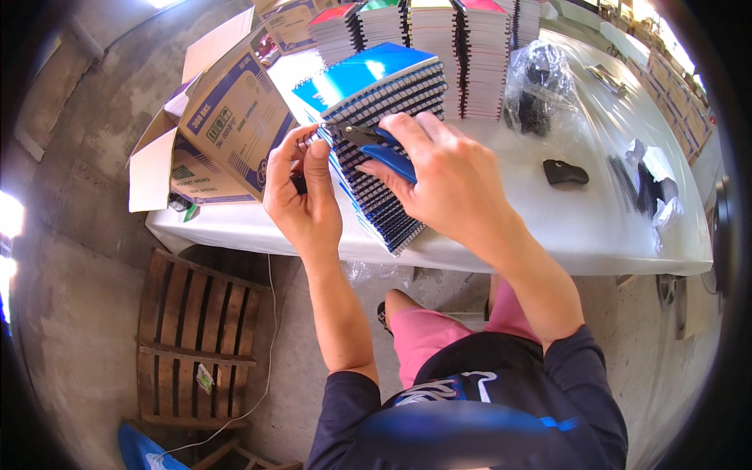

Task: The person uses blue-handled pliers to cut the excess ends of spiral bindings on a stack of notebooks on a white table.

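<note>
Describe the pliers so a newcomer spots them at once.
On the white table, find the blue-topped notebooks. In front of their coils, the right hand grips the pliers. Smooth blue handles set them apart from those ridged coils.

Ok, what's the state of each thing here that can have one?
Right hand: fingers closed around pliers
Blue-handled pliers: gripped, handles apart
Left hand: fingers bent, beside the pliers' tip
Blue-covered notebooks: stacked, coil bindings showing
Tall notebook stacks: standing
Nearest carton: flaps open
Clear plastic: crumpled
</note>
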`<state>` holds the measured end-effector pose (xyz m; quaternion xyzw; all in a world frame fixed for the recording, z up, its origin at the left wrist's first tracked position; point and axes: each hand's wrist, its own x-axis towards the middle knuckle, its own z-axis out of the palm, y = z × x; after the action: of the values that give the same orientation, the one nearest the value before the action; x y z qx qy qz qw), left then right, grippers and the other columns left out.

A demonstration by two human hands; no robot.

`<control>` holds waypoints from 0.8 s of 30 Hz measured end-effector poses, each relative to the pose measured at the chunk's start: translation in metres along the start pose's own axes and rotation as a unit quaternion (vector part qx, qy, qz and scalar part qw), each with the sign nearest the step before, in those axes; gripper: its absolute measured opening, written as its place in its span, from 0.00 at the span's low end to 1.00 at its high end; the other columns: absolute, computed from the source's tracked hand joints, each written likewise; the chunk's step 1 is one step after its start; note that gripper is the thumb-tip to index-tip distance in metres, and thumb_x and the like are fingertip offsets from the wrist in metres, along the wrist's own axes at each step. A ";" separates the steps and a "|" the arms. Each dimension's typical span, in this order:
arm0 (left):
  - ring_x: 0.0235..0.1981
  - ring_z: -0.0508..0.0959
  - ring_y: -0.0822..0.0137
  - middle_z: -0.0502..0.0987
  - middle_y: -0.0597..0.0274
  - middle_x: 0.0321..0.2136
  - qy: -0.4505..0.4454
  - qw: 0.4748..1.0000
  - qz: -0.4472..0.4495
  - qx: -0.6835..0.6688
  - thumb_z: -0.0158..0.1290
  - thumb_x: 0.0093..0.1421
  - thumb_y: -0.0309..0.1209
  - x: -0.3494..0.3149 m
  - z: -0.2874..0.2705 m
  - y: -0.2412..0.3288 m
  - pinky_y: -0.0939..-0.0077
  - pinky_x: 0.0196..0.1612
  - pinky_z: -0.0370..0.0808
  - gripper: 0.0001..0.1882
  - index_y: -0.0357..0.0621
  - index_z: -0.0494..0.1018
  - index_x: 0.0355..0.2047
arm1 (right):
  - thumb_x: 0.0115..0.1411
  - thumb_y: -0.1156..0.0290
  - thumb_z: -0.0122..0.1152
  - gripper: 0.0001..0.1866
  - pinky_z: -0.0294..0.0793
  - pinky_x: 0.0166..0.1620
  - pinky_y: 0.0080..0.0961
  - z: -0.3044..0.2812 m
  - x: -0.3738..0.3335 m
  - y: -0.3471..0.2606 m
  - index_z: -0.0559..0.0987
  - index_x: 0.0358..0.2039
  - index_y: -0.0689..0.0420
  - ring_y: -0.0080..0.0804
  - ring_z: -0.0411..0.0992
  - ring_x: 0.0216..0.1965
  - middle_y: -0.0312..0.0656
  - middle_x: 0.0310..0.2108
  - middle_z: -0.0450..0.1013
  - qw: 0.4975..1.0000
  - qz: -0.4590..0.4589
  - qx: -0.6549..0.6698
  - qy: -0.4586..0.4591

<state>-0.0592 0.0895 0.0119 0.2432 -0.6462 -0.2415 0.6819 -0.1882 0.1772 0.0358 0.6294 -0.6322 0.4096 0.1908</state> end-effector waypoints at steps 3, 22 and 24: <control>0.23 0.67 0.83 0.74 0.68 0.27 0.020 1.000 -0.007 -0.011 0.55 0.62 0.32 0.000 0.001 0.004 0.89 0.24 0.62 0.11 0.39 0.75 0.41 | 0.55 0.51 0.60 0.23 0.75 0.33 0.39 0.000 0.000 0.000 0.75 0.42 0.57 0.44 0.76 0.32 0.45 0.30 0.74 0.998 0.026 0.028 -0.040; 0.21 0.62 0.77 0.65 0.62 0.25 -0.071 0.121 -0.801 -0.582 0.44 0.64 0.30 -0.171 0.189 -0.002 0.87 0.18 0.62 0.09 0.35 0.67 0.32 | 0.60 0.64 0.61 0.20 0.69 0.44 0.25 -0.060 -0.213 0.255 0.72 0.49 0.62 0.29 0.70 0.37 0.42 0.36 0.72 0.904 0.378 0.097 0.173; 0.22 0.64 0.75 0.64 0.64 0.21 -0.112 0.269 -0.729 -0.619 0.44 0.64 0.30 -0.146 0.253 -0.022 0.85 0.21 0.66 0.09 0.36 0.67 0.34 | 0.60 0.63 0.60 0.20 0.69 0.44 0.27 -0.063 -0.215 0.266 0.72 0.49 0.62 0.30 0.70 0.36 0.43 0.36 0.72 0.902 0.385 0.090 0.174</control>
<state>-0.3197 0.1617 -0.1014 0.0871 0.0772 -0.9895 0.0857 -0.4301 0.3280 -0.1635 0.2703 -0.7422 0.6094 0.0683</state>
